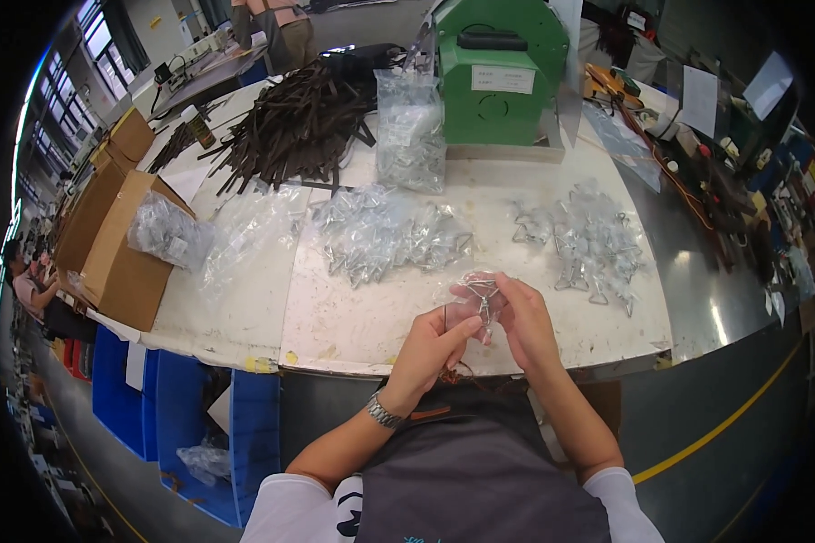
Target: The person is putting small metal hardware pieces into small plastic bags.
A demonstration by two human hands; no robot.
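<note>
Near the front edge of the white table, my left hand and my right hand are together around a small silver metal triangle hook in a thin clear plastic bag. My left thumb presses on its lower end, while the right fingers close on its upper right side. Just beyond my hands lies a heap of similar bagged metal hooks. A second pile of bagged metal hooks is spread to the right.
A green machine stands at the back, beside a full clear bag. Dark strips are heaped at the back left. An open cardboard box sits at the left edge, above blue bins. Other people are further off.
</note>
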